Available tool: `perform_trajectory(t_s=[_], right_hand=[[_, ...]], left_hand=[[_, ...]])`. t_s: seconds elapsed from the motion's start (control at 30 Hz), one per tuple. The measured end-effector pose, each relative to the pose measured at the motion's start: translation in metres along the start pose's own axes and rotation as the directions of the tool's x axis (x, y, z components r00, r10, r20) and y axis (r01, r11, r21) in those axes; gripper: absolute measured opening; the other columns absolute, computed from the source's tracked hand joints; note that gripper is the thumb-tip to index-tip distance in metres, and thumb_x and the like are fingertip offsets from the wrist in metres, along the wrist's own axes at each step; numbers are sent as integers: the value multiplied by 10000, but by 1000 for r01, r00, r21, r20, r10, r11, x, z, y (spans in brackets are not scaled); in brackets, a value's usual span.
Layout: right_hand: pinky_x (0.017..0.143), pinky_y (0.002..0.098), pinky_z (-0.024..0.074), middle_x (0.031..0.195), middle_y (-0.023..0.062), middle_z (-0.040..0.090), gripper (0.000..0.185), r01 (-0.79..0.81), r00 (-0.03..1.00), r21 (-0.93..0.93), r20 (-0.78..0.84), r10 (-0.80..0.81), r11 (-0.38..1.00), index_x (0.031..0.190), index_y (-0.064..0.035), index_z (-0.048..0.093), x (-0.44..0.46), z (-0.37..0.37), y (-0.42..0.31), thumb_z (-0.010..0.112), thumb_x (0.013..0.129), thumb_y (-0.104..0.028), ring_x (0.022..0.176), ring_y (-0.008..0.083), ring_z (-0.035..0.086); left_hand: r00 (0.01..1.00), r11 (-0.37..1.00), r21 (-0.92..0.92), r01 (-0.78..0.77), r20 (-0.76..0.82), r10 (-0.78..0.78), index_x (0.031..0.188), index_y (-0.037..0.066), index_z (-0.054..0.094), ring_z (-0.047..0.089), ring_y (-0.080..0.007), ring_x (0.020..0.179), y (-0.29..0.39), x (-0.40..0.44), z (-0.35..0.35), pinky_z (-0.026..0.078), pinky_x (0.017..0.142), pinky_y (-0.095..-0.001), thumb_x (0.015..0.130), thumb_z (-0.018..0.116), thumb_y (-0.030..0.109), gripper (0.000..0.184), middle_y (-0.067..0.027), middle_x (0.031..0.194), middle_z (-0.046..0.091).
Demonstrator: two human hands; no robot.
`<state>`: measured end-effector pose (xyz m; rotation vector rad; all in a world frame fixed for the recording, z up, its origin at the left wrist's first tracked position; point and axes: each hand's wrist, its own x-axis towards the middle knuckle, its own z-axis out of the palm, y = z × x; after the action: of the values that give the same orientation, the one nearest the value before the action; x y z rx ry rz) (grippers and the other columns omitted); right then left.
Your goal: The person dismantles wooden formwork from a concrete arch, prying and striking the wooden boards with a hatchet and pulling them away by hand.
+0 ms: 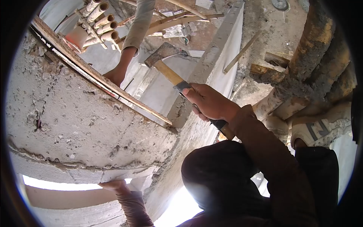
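My right hand [211, 102], in a brown sleeve, is closed round the dark-wrapped part of a hammer's handle. The hammer [168, 72] slants up and left, its wide metal head [162, 53] above the wall corner. At the lower left, my left hand [115, 186] touches the lower edge of a rough concrete slab [87, 125]; its fingers are mostly hidden there. Along the slab's upper edge runs a thin board [102, 79]. Another person's hand [118, 75], below a grey sleeve, reaches behind this board.
Bamboo poles [102, 22] and loose timber [185, 22] lie at the top. A concrete wall [219, 49] runs diagonally beside the hammer. Mud-covered poles [314, 41] and a worn shoe [317, 128] are at the right. A dark-clothed knee or leg [219, 174] fills the lower middle.
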<state>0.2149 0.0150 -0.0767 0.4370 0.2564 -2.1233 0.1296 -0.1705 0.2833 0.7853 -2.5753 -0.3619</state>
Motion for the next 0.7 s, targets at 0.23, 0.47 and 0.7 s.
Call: perform_trajectory(t_s=[0.23, 0.47, 0.7], right_hand=[[395, 236, 383, 602, -4, 451, 290, 132, 989, 175, -91, -117, 976, 1113, -79, 457, -7, 24, -7, 370, 1024, -341, 433, 66, 439], [410, 255, 410, 622, 7, 473, 269, 274, 938, 112, -251, -239, 955, 1063, -26, 471, 2, 38, 5, 542, 963, -265, 443, 79, 464], [577, 262, 538, 841, 94, 627, 240, 200, 980, 340, -64, -189, 919, 979, 8, 529, 103, 57, -42, 664, 870, -158, 678, 156, 654]], left_hand=[[995, 1000, -11, -9, 101, 10, 1429, 62, 351, 406, -313, 1287, -7, 16, -15, 344, 1078, -432, 947, 319, 512, 660, -123, 1430, 391], [939, 978, 147, -150, 332, 94, 1445, 131, 314, 364, -304, 1315, -6, 20, -22, 299, 1118, -452, 908, 379, 594, 712, -97, 1438, 356], [975, 971, 205, -123, 208, 79, 1464, 129, 296, 329, -320, 1352, -23, 38, -45, 265, 1136, -459, 904, 328, 625, 748, -96, 1481, 321]])
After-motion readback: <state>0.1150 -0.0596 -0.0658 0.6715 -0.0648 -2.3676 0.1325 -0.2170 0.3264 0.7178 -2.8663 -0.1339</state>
